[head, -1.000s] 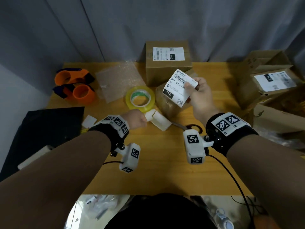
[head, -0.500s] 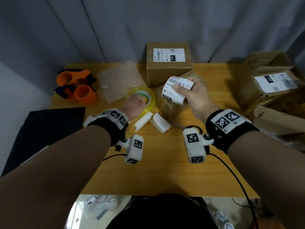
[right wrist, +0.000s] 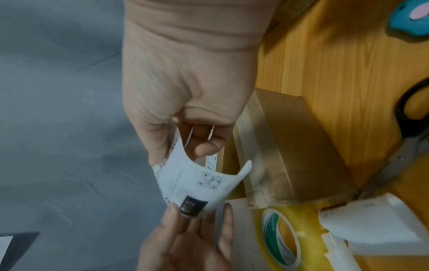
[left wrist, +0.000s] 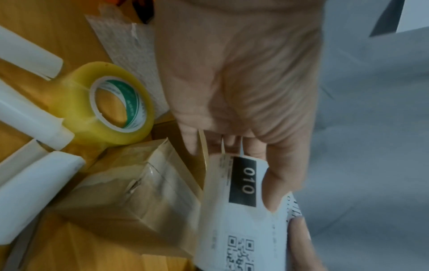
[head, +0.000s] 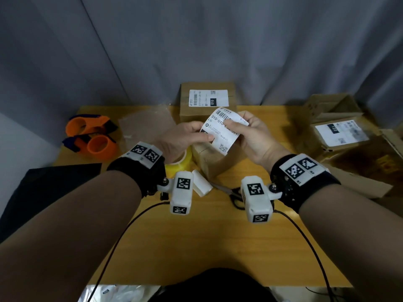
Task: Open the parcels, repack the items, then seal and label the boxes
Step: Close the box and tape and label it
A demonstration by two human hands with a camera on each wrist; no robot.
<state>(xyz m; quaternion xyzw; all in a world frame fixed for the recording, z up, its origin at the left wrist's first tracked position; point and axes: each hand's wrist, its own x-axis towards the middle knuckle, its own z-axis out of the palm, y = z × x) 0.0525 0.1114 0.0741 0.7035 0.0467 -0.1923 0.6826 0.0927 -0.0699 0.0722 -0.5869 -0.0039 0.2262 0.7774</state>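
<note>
The wooden table [head: 218, 247] holds everything. At its back edge sits a big closed box [head: 207, 114] with a label. In front of that box is a small taped box [head: 218, 160], with the yellow tape roll [head: 182, 161] just left of it. Above the small box, the left hand [head: 181, 138] and right hand [head: 253, 136] both pinch a curled white label [head: 220, 131].
</note>
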